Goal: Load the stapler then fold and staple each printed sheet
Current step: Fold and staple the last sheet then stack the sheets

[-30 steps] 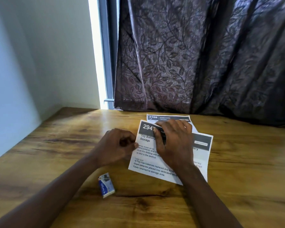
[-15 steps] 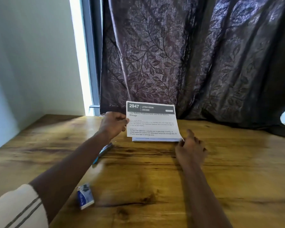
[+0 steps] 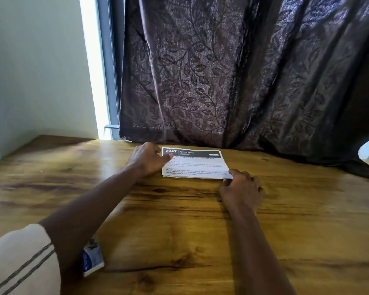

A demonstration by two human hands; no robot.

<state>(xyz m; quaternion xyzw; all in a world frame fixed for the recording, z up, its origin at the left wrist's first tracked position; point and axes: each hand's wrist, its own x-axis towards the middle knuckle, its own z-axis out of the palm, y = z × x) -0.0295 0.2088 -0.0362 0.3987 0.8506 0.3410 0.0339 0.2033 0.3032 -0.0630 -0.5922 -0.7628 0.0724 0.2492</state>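
1. Centrally, a little above mid-frame, the stack of printed sheets [image 3: 195,165] is lying flat on the wooden table [image 3: 179,231], just below the dark curtain [image 3: 232,71].
2. The left hand [image 3: 146,159] is resting on the stack's left edge, its thumb lying on the top sheet.
3. The right hand [image 3: 241,189] is touching the stack's lower right corner, fingers loosely curled, gripping nothing.
4. At lower left, a small blue-and-white box [image 3: 93,257] is lying partly hidden behind the left forearm.

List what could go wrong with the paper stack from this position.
1. The printed sheets lie at the far table edge against the curtain; a push could snag the fabric.
2. The right hand only touches one corner, so sheets may fan out.
3. No stapler is visible; stapling may stall.
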